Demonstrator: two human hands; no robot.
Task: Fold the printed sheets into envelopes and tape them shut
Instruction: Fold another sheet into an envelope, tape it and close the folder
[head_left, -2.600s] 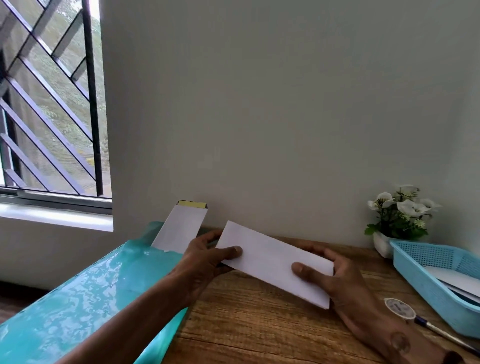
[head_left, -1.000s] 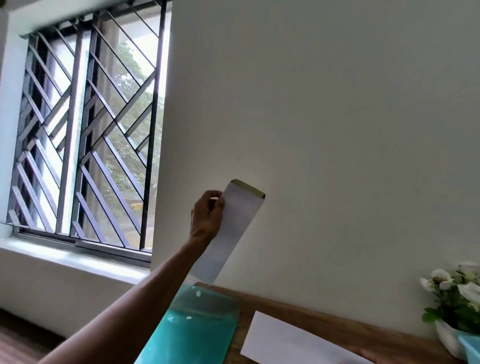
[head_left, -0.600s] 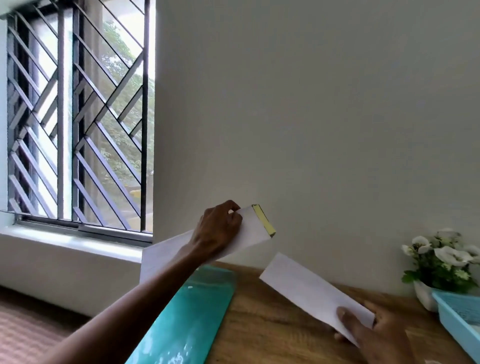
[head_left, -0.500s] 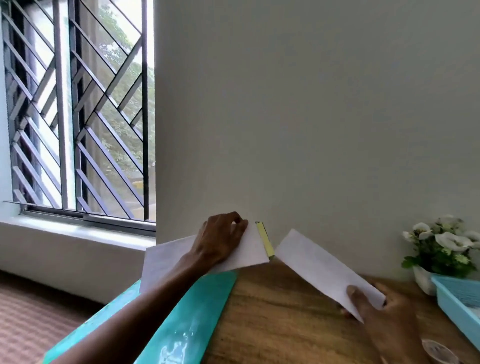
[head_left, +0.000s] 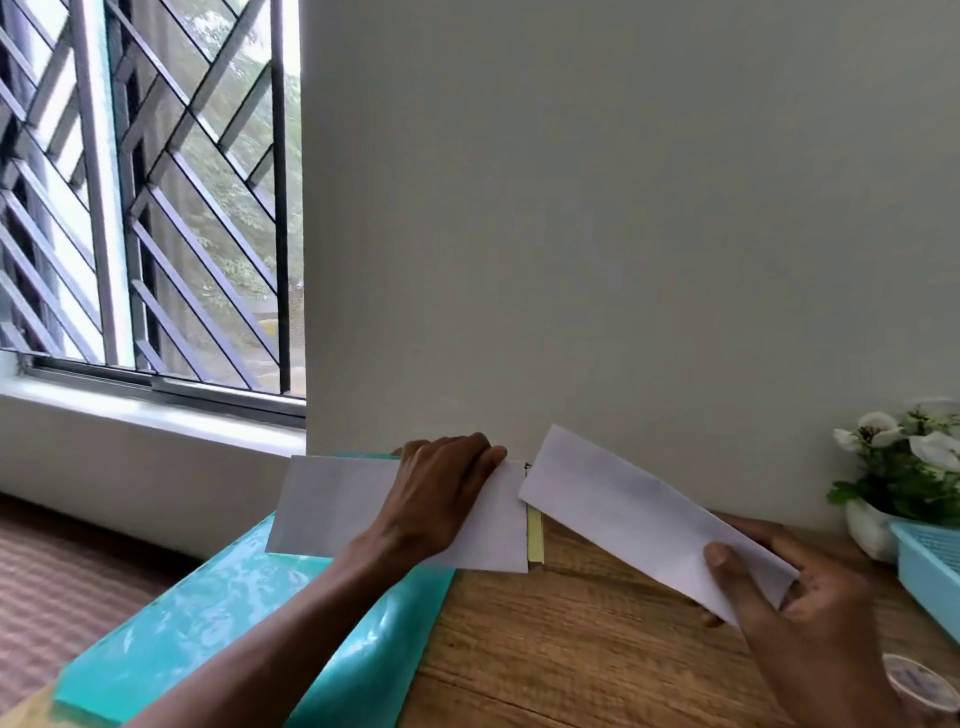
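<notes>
Behind everything a plain pale wall (head_left: 623, 234) is seen, and at its left a window (head_left: 150, 197) with dark diagonal bars. Below the wall a wooden table (head_left: 571, 649) with visible grain is placed, and its left part is covered by a glossy teal plastic sheet (head_left: 234, 618), which reaches over the table's left edge.

The left hand (head_left: 441, 499) is stretched forward from the lower left, with the forearm lying over the teal sheet. Its fingers are curled over the far edge of a white envelope (head_left: 332, 504), and the envelope is gripped and held nearly level above the sheet. A narrow yellow strip (head_left: 535, 540) is shown at the envelope's right end.

The right hand (head_left: 779, 587) comes in from the lower right. A folded white sheet (head_left: 623, 504) is pinched at its near end between the thumb on top and the fingers below. This paper is long and rectangular, and it is tilted upward to the left, so that its far corner comes just beside the envelope's right end. Whether the two papers touch cannot be told.

Bare wood is left free between and in front of the hands. At the right edge a light blue mesh basket (head_left: 930, 566) is partly seen, with a white pot of white flowers (head_left: 904, 457) behind it near the wall. A roll of clear tape (head_left: 919, 680) lies at the lower right corner.
</notes>
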